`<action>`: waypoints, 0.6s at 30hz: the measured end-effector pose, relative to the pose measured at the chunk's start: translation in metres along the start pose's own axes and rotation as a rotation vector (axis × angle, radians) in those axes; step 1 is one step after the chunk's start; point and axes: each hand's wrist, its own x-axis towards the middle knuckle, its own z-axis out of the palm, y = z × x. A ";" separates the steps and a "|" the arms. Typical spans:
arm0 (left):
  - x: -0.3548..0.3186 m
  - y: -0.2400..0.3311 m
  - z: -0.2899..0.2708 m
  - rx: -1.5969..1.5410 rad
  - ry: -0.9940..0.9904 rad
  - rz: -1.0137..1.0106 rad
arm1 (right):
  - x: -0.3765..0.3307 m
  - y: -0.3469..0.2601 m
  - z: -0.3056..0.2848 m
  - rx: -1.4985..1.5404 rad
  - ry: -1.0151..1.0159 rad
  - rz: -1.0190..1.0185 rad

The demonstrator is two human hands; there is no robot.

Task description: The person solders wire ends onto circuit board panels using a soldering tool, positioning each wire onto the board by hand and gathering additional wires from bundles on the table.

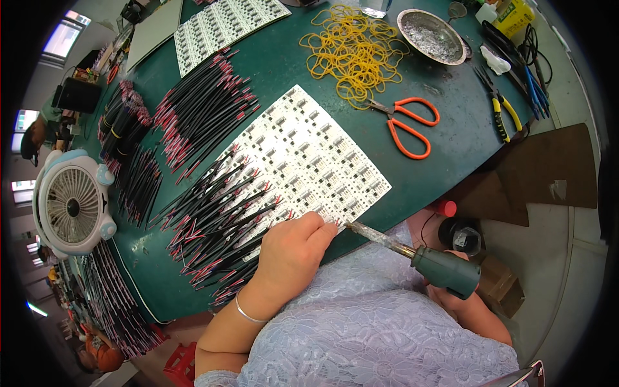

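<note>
My left hand [290, 251] is closed in a pinch at the near edge of a white circuit board panel [316, 151]. A small red wire end shows at its fingertips; the rest of that wire is hidden by the hand. My right hand [451, 293] is wrapped round the dark green handle of a soldering iron [445, 271]. The iron's tip meets the board's edge just beside my left fingertips. Black-sleeved wires with red ends [225, 222] lie in rows over the left part of the panel, several with their ends at the board.
Bundled black wires [206, 106] and a small fan [71, 203] are at the left. Beyond the board lie yellow rubber bands [354, 51], orange-handled scissors [406, 122], a metal dish of solder scraps [432, 37] and yellow-black pliers [500, 109]. Another panel [225, 29] lies at the back.
</note>
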 end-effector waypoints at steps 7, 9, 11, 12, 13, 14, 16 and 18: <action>0.005 0.002 0.001 0.026 -0.015 0.012 | 0.010 -0.001 -0.004 -0.233 0.029 -0.093; 0.005 0.000 0.002 0.029 0.004 0.025 | 0.006 0.008 -0.009 -0.086 0.000 -0.142; 0.006 -0.001 0.000 0.028 0.014 0.022 | -0.003 0.005 0.003 0.141 0.155 0.021; 0.003 0.000 -0.003 0.037 0.032 0.007 | -0.003 0.005 0.007 0.374 0.293 0.179; 0.000 0.000 -0.004 0.056 0.048 -0.009 | 0.009 0.015 -0.006 0.368 0.047 0.043; -0.001 0.001 -0.003 0.036 0.021 0.009 | 0.014 0.013 -0.003 0.377 0.020 0.020; -0.005 -0.001 -0.004 0.060 0.005 0.032 | 0.036 0.008 0.017 0.734 0.293 0.046; -0.007 -0.004 -0.005 0.020 0.011 0.039 | 0.069 -0.011 0.036 0.802 0.429 0.063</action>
